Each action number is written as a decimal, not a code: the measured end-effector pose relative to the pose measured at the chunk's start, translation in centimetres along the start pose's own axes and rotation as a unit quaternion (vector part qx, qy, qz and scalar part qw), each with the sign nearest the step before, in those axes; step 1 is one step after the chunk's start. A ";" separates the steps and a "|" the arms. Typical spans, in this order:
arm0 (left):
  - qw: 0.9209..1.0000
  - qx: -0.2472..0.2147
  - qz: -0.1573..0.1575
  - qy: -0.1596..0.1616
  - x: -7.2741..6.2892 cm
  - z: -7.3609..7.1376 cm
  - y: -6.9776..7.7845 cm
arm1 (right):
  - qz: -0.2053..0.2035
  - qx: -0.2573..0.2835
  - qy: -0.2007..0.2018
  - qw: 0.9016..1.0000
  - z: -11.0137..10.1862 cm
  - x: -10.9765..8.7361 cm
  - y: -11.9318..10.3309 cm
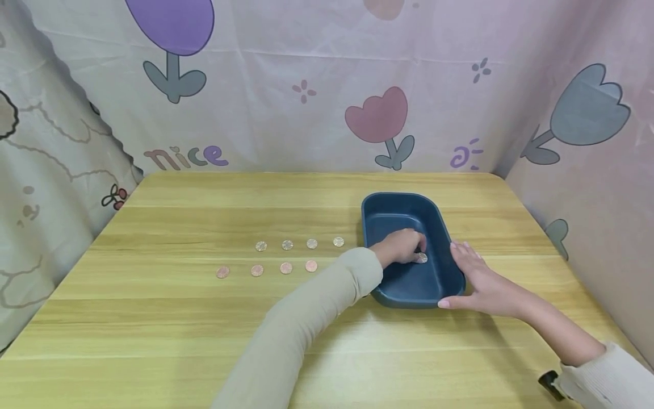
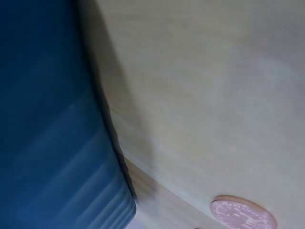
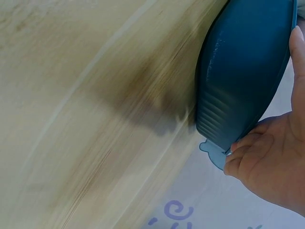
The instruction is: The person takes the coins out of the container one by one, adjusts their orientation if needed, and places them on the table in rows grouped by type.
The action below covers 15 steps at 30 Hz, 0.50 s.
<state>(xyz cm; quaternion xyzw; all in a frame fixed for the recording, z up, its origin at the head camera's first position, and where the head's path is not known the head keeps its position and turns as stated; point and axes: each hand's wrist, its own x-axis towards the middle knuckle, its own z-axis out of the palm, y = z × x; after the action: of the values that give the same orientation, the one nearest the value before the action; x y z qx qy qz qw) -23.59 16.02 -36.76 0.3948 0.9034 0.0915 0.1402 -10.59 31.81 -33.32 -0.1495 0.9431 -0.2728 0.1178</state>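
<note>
A dark blue plastic container (image 1: 378, 301) stands on the table right of centre. My left hand (image 1: 403, 246) reaches into it with bent fingers and pinches a coin (image 1: 422, 258) low inside. My right hand (image 1: 482, 284) holds the container's near right corner, thumb at the near rim and fingers along the right side. The right wrist view shows that hand (image 3: 274, 157) against the container's outer wall (image 3: 243, 67). The left hand itself is out of the left wrist view, where the container's side (image 2: 52, 119) and a pinkish coin (image 2: 243, 213) appear.
Left of the container lie two rows of coins: silvery ones such as this coin (image 1: 311, 243) behind, and copper-coloured ones such as this coin (image 1: 285, 268) in front. The wooden table (image 1: 153, 318) meets patterned curtains (image 1: 276, 113) at its back and sides.
</note>
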 end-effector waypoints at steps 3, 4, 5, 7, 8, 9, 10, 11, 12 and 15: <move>1.000 -0.024 0.004 -0.006 0.1 0.1 0.0 | -0.001 -0.002 0.001 1.000 0.0 0.1 0.0; 0.999 -0.033 0.005 -0.008 0.1 0.1 0.0 | -0.001 -0.003 0.001 1.000 0.0 0.1 0.0; 0.999 -0.041 0.004 -0.011 0.2 0.2 0.0 | 0.000 -0.003 0.001 1.000 0.0 0.1 0.0; 0.998 -0.055 0.001 -0.014 0.1 0.2 0.0 | 0.000 -0.005 0.002 1.000 0.0 0.1 0.0; 0.998 -0.060 -0.002 -0.014 0.1 0.1 0.1 | -0.001 -0.006 0.003 1.000 0.1 0.1 0.0; 0.998 -0.064 -0.005 -0.011 0.0 0.1 0.1 | 0.000 -0.006 0.003 1.000 0.1 0.1 0.0; 0.998 -0.069 -0.008 -0.008 -0.1 0.1 0.2 | 0.000 -0.006 0.003 1.000 0.1 0.1 0.0; 0.997 -0.073 -0.010 -0.003 -0.2 0.1 0.2 | -0.001 -0.005 0.003 1.000 0.1 0.1 0.0; 0.997 -0.080 -0.012 0.003 -0.3 0.1 0.3 | -0.001 -0.005 0.003 1.000 0.1 0.0 0.0; 0.994 -0.102 -0.013 0.019 -0.6 0.0 0.5 | 0.000 -0.005 0.003 1.000 0.1 -0.1 0.0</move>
<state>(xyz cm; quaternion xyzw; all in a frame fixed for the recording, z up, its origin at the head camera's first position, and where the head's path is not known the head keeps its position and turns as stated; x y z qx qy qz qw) -22.87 15.90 -36.51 0.3649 0.8968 0.1892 0.1637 -10.50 31.82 -33.39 -0.1492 0.9449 -0.2684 0.1138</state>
